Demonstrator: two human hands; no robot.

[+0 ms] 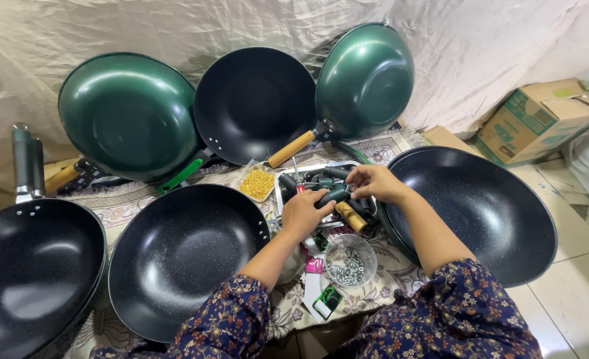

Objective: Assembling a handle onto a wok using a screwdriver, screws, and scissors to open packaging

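Dark green pan handle at frame centre, over metal tray of handles | left hand fingers closed around its body, steadying it | right hand fingertips pinch its end | clear bowl of screws just below, within reach | black woks around.
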